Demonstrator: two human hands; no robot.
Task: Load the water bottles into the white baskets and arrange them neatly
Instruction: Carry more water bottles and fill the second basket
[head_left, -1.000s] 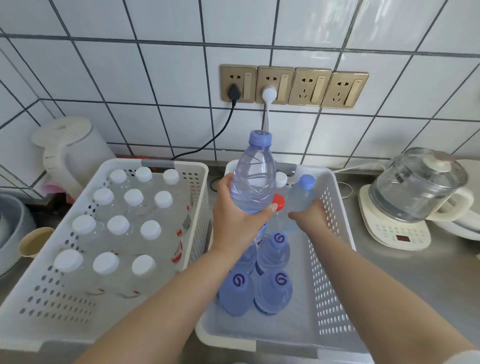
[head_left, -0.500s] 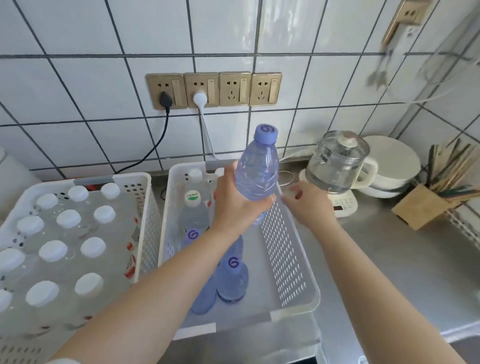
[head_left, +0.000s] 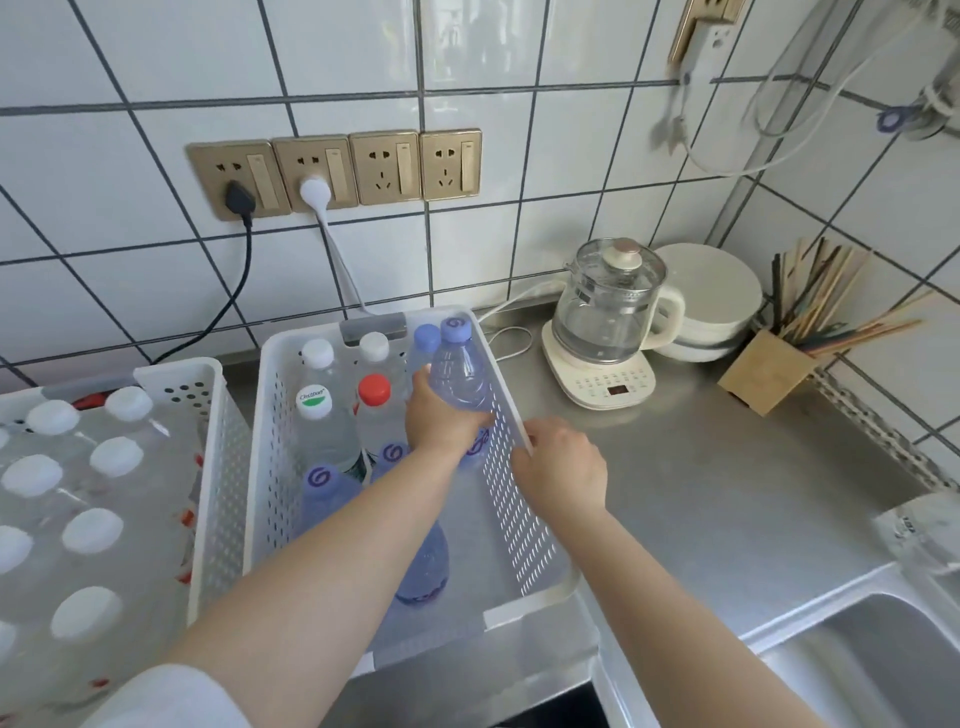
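Bottles fill most of two white baskets on a steel kitchen counter (head_left: 727, 467) as a person lowers one more into place. The left hand (head_left: 441, 421) grips a purple-capped bottle (head_left: 462, 369) round its body, holding it upright against the right wall of the right basket (head_left: 519, 499), beside another purple-capped bottle (head_left: 426, 340) at the back. The right hand (head_left: 561, 467) rests on the basket's right rim, fingers curled over the edge as if to steady it. The left basket (head_left: 208, 410) looks finished, packed with neat rows of white-capped bottles (head_left: 93, 530). The right basket is about half loaded: white-capped bottles at the back, a red-capped bottle (head_left: 375, 389) and a green-labelled one (head_left: 313, 402) in the next row, and more purple-capped bottles nearer the camera, partly hidden by the left forearm. Bare floor shows along its right side and front, so several more bottles would fit. No loose bottles are visible on the counter; whether any remain elsewhere cannot be told. A glass kettle (head_left: 613, 306) stands to the right.
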